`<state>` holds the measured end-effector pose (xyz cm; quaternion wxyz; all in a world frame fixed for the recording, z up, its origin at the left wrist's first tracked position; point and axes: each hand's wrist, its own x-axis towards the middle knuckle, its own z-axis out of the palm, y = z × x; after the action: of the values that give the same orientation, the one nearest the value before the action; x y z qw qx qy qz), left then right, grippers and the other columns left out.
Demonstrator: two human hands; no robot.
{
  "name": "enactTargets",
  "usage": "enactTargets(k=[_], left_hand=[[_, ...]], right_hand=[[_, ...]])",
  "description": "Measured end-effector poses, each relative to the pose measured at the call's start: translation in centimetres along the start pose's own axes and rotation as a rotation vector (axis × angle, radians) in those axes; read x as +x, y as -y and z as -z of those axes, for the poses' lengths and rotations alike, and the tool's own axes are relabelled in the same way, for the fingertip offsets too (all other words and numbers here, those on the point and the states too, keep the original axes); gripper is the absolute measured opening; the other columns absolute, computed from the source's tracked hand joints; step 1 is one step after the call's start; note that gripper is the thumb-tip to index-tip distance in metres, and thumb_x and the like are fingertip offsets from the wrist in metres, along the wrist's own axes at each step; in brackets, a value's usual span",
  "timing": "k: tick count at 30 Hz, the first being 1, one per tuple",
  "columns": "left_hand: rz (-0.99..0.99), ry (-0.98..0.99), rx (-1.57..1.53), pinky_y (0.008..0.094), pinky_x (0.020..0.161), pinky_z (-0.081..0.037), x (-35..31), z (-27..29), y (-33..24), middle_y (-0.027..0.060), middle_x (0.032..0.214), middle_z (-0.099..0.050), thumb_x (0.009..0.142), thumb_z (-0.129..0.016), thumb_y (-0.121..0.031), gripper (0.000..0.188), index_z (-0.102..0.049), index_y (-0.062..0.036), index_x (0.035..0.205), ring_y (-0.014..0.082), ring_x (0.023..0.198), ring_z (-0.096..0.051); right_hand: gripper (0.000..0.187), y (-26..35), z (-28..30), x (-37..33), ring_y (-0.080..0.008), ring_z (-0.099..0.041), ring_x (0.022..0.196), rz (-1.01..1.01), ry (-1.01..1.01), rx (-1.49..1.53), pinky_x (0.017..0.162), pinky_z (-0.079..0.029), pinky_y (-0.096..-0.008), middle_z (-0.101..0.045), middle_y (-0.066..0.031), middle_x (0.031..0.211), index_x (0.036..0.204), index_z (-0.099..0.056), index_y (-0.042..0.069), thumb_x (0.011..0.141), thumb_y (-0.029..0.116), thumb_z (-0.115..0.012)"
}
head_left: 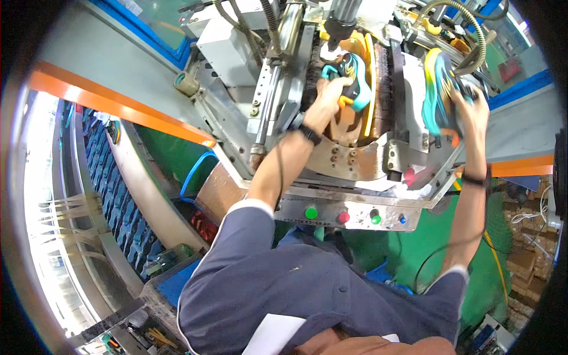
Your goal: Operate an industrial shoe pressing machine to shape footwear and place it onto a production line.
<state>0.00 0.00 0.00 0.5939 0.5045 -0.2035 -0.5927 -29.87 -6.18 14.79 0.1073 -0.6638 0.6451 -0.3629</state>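
My left hand [329,97] reaches into the machine and is closed on a black and teal shoe [360,89] with orange at its heel. That shoe sits in the brown cradle [346,127] of the press, below a metal ram [341,26]. Off to the right, my right hand [471,109] grips a second shoe [435,94] near the machine's right side. Its teal sole, yellow toward the far end, faces left, and an orange patch shows at the near end. My fingers hide part of its upper.
A control panel with a green button [311,213] and a red button [343,218] runs along the machine's front. Orange frame bars [118,106] flank the machine. At left stands a conveyor [118,177]. Ribbed hoses [482,41] hang at the back right.
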Motion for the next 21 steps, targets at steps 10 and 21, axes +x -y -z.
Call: enactTargets(k=[10,21], left_hand=[[0.008,-0.299,0.162,0.0303,0.086,-0.047,-31.9,14.5,-6.3,0.0108,0.105,-0.063,0.073,-0.074,-0.02,0.057,-0.054,0.0068,0.118,0.018,0.093,-0.06],[-0.3,-0.892,-0.342,0.0327,0.082,-0.053,-46.0,17.2,2.7,0.0105,0.105,-0.064,0.082,-0.065,-0.007,0.034,-0.057,0.0046,0.113,0.0196,0.093,-0.064]], right_hand=[[0.041,7.0,-25.0,2.4,-0.0352,-0.066,0.09,0.16,0.37,-0.209,0.079,-0.053,-0.0393,-0.065,-0.0249,0.102,0.091,-0.066,-0.002,0.066,0.028,-0.075],[0.043,8.8,-24.6,-7.3,-0.0329,-0.063,0.091,0.45,0.182,-0.253,0.084,-0.05,-0.0418,-0.065,-0.0177,0.099,0.124,-0.051,0.005,0.083,0.017,-0.059]])
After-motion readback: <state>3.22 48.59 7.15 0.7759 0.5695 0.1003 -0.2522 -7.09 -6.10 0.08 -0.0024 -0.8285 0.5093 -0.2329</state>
